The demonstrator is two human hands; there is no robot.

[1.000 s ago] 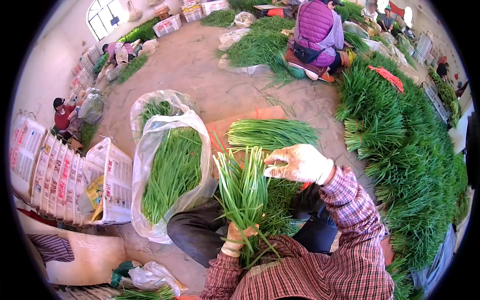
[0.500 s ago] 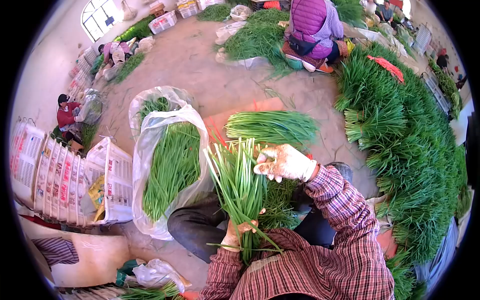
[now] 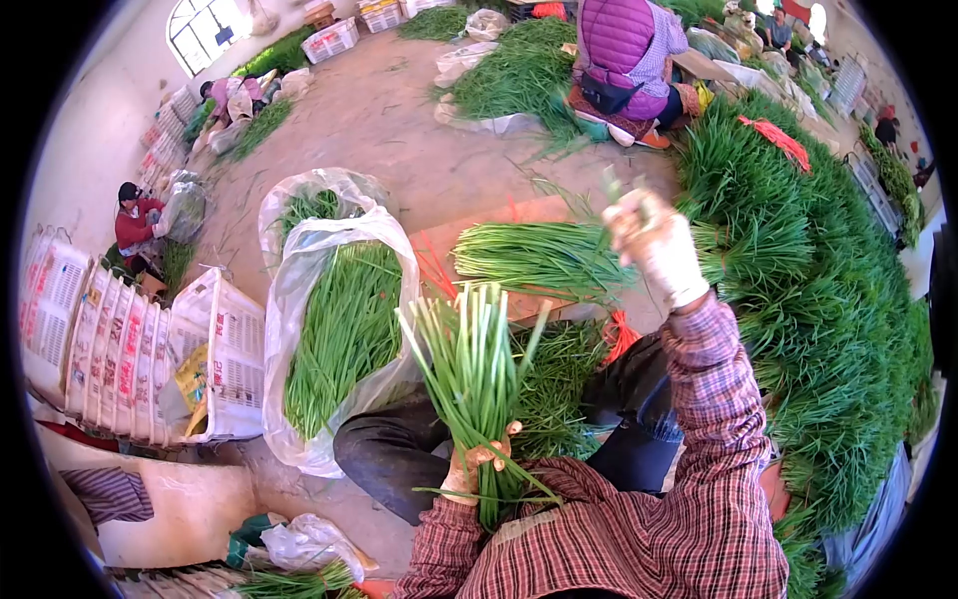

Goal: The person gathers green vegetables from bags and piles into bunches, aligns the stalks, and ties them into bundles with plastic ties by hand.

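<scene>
On my feed, the bunched stalks [image 3: 467, 369] run from whitish ends to fresh green. I see dark red-and-white plaid on the shirt [image 3: 619, 534], orange-red ties [image 3: 621, 337], a purple vest [image 3: 617, 40] and red lettering on white crates [image 3: 235, 349].

Even, fairly bright daylight fills the room, and the arched, dark-barred window [image 3: 203, 32], far beyond the left hand [image 3: 477, 467], glows nearly white. Shadows are soft; the darkest are in the folds of the dark grey trousers [image 3: 391, 451] beside that hand. Pale glare sits on the crumpled translucent plastic bag [image 3: 344, 334] to its left. The raised right hand [image 3: 651, 240] is smeared by motion blur, its fingers indistinct, while the cut pale-green stalks [image 3: 477, 344] above the left hand look fairly crisp. A black circular border crops the corners, and wide-angle distortion bends the stacked white plastic crates [image 3: 120, 354] far left of the hands. Distant figures beyond the right hand are small and soft.
</scene>
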